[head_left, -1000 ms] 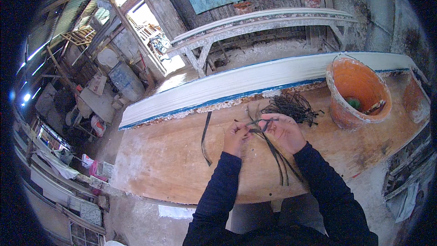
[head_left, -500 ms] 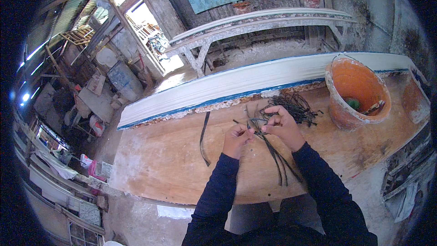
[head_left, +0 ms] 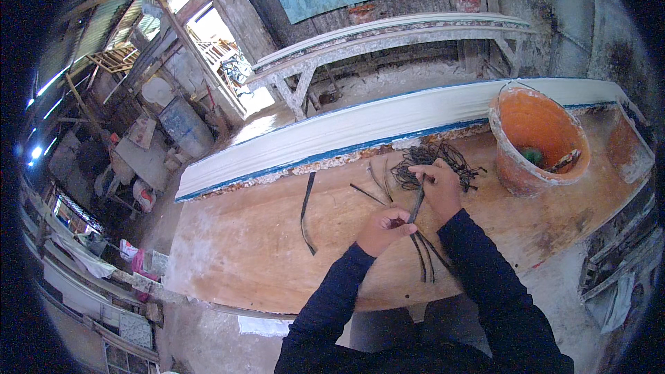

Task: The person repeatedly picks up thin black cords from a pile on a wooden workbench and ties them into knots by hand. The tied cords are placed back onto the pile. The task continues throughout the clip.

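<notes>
Strip point(head_left: 418, 201), dark and narrow, is left of the orange bucket point(head_left: 514, 170), pulled straight: the left hand point(head_left: 384, 230) pinches it low and the right hand point(head_left: 441, 185) pinches it higher up. Just left of the bucket, a black tangle point(head_left: 454, 163) lies on the bench point(head_left: 228, 253); well left of the bucket lies 1 separate strip point(head_left: 303, 218).

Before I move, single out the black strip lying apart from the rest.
The leftmost black strip, touching none; others cluster around the left hand and right hand.
</notes>
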A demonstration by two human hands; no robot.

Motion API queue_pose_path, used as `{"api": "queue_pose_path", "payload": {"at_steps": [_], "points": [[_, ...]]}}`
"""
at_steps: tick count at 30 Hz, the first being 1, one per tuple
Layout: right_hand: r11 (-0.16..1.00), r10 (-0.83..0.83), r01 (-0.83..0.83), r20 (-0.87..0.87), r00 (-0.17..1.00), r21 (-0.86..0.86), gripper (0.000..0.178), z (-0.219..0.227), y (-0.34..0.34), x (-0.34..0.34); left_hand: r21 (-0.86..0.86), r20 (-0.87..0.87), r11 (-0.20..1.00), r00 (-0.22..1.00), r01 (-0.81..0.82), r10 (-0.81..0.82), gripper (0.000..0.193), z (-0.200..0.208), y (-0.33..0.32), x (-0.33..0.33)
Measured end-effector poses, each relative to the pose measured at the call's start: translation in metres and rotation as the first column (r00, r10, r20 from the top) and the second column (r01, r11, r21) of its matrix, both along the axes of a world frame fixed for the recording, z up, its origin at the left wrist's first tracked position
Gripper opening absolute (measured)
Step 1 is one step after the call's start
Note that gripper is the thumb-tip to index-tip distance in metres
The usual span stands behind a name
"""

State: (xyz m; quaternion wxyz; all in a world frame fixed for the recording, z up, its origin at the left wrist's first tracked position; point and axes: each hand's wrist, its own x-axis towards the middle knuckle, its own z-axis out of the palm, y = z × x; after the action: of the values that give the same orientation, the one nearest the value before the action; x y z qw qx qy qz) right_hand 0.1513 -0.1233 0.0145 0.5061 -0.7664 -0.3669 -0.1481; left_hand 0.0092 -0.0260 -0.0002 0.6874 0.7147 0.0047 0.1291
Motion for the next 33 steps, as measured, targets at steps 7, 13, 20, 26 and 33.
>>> {"api": "queue_pose_path", "payload": {"at_steps": [7, 13, 20, 26, 33], "points": [[0.993, 0.001, 0.002, -0.026, 1.0, 0.121, 0.019, 0.0, 0.001, 0.003, 0.151, 0.155, 0.975, 0.978, -0.165, 0.141, 0.02, -0.007, 0.012, 0.004], [0.959, 0.253, -0.238, -0.087, 0.964, 0.152, 0.011, 0.006, 0.0, -0.008, -0.138, 0.07, 0.848, 0.849, -0.511, 0.523, 0.015, -0.012, 0.055, 0.003], [0.567, 0.779, -0.823, -0.342, 0.525, 0.029, 0.012, 0.012, 0.0, -0.04, -0.317, 0.008, 0.719, 0.757, -0.618, 0.654, 0.011, -0.015, 0.083, -0.006], [0.464, 0.846, -0.886, -0.306, 0.437, 0.016, 0.011, 0.012, 0.001, -0.039, -0.209, 0.016, 0.752, 0.767, -0.625, 0.642, 0.005, -0.018, 0.079, -0.002], [0.648, 0.756, -0.727, -0.304, 0.58, 0.227, 0.013, 0.018, -0.001, -0.035, -0.19, -0.029, 0.885, 0.904, -0.424, 0.427, 0.003, -0.019, 0.06, 0.0]]}}
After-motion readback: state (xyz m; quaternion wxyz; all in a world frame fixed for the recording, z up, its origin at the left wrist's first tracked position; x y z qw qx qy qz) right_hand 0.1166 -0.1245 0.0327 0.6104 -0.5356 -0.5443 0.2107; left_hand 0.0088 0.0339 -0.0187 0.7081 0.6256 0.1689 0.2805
